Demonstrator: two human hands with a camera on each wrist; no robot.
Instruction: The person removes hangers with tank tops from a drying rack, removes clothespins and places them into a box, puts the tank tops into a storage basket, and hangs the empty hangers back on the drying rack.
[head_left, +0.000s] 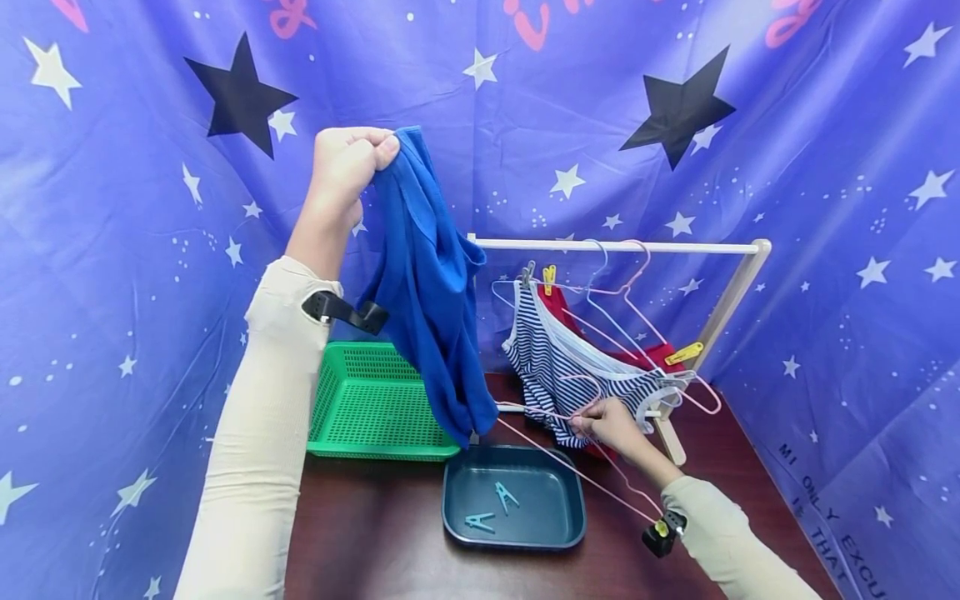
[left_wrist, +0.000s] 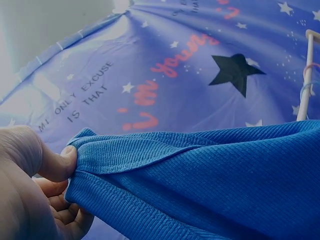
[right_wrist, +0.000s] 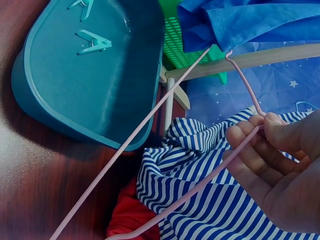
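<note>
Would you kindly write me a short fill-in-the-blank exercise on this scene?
1. The left grip pinches a garment that is plain ____ in colour.
2. The right grip holds a pink ____.
3. The number of pegs lying in the tray is ____.
4. The basket is coloured ____.

Missing words: blue; hanger; two; green.

Blue garment (head_left: 435, 283) blocks the right part of the green basket (head_left: 375, 408) and most of the left upright on the rack (head_left: 525, 244). Left end of the pink hanger (head_left: 540, 444) gets lost at that garment too; can't tell if inside or behind. Striped garment (head_left: 536, 350) hides much of the red garment (head_left: 553, 304). Right wrist view: hanger and one clothespin (right_wrist: 87, 9) run off frame. Left wrist view crops the left hand (left_wrist: 22, 185).
</note>
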